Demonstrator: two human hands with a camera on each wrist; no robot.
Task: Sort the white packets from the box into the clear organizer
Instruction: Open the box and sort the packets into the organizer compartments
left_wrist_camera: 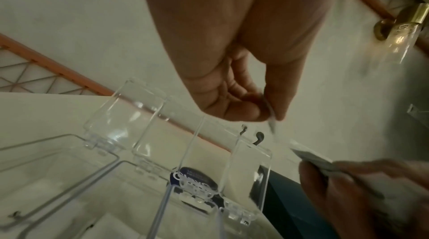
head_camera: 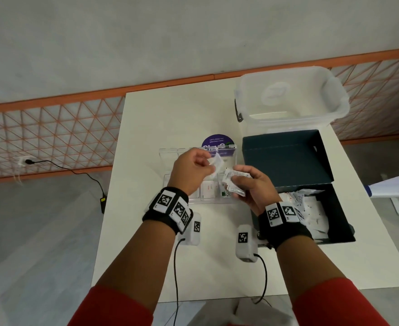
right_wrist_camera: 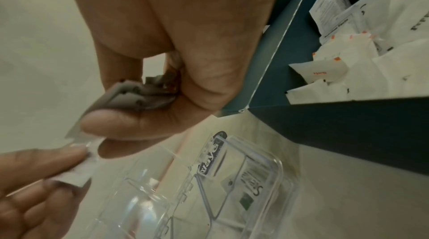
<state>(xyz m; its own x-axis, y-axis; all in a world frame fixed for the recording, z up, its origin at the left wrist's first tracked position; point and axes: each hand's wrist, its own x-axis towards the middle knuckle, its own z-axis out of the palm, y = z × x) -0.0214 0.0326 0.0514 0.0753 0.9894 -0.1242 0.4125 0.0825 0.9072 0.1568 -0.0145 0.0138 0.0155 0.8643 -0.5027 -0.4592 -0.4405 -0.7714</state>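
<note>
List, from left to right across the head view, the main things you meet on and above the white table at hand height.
Left hand pinching a single packet → right hand holding a bunch of packets → open dark box with loose white packets inside. The clear organizer lies beneath both hands, so it is left unplaced.

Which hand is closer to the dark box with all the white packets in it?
Right. The right hand holds a bunch of packets just beside the dark box. The left hand is farther away, above the clear organizer, pinching one packet.
</note>
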